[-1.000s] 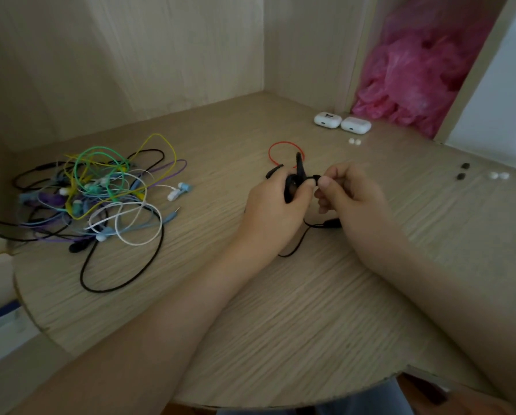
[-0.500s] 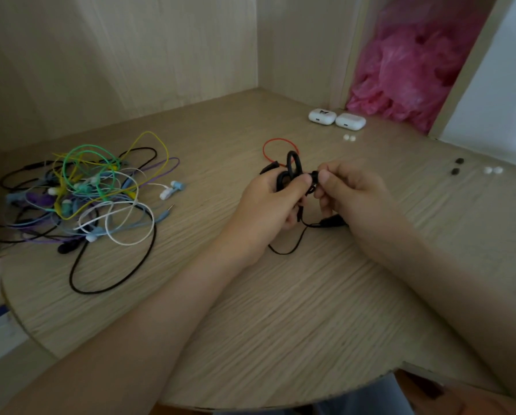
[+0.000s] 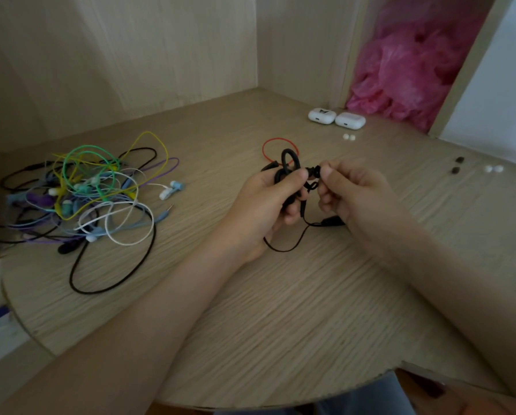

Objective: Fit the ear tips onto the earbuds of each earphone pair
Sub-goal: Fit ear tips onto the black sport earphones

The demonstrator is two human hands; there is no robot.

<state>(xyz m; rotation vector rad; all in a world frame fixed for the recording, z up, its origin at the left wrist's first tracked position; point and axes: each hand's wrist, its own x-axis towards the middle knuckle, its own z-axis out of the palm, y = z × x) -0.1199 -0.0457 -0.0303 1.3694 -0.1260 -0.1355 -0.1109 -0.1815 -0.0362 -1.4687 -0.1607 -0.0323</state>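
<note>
Left hand [image 3: 268, 202] grips black earphone [image 3: 289, 163], ear hook sticking up above its fingers. Right hand [image 3: 352, 199] pinches black ear tip [image 3: 316, 172] at the earbud, touching left thumb side. Cable [image 3: 292, 244] drops onto bench [image 3: 280, 310] below both hands. Red loop [image 3: 268, 143] just beyond them; tangled coloured earphones [image 3: 95, 190] well left; dark ear tips [image 3: 457, 164] well right.

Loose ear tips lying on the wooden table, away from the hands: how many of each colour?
Small white round ear tips: 4
Small dark ear tips: 2
Total: 6
</note>
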